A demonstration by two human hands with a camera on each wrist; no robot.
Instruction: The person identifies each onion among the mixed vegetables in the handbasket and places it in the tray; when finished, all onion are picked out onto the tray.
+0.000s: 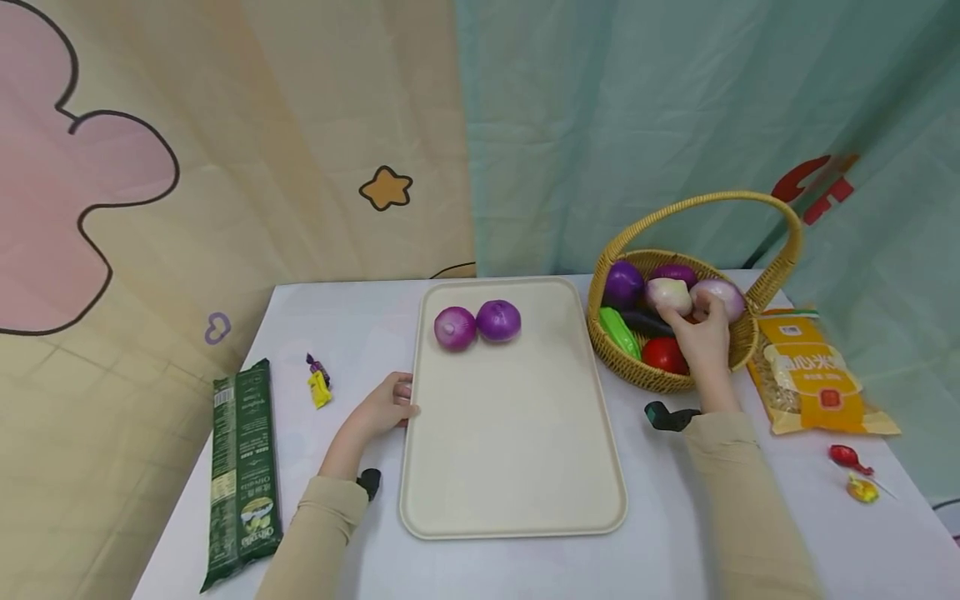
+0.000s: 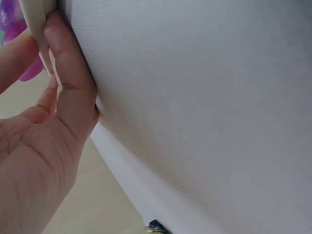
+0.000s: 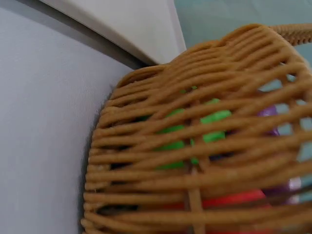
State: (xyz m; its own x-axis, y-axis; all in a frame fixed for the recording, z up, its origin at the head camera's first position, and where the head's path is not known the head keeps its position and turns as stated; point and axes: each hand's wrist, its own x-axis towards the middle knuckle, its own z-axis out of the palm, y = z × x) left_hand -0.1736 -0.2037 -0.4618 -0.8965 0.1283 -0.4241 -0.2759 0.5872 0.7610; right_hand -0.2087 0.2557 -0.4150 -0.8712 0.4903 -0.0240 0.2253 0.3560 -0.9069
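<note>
Cream-white, rounded onion [image 1: 666, 293], toward the back of a golden-brown woven basket [image 1: 645, 377], lies just ahead of the right hand [image 1: 702, 342] and slightly to its left, with no clear long axis. That hand is by far the nearer; it reaches over the basket's near rim, in front of the arched handle [image 1: 708, 198]. Its thumb meets the onion's lower edge while the bent fingers overlap a pinkish-white onion [image 1: 723, 293] at the right; whether they clamp either one, I cannot tell.

Nearer the basket's front rim sit a red, round tomato [image 1: 664, 357], a bright green, elongated vegetable [image 1: 618, 332] and a dark, long eggplant [image 1: 648, 322]. Against the basket's right side leans an orange-and-clear plastic packet [image 1: 817, 367]. Left of the basket, a cream, rectangular tray [image 1: 517, 450] points its long axis away from the person, two purple, round onions [image 1: 477, 324] at its far end. On the tray edge farther from the basket, the left hand [image 1: 384, 407] is clamped, thumb and fingers together on the rim. Beyond that, well left of the basket, lies a dark green, long packet [image 1: 243, 475].

White-topped bench [image 1: 375, 333] carries everything; behind the basket hangs a blue-green fabric curtain [image 1: 570, 150].
</note>
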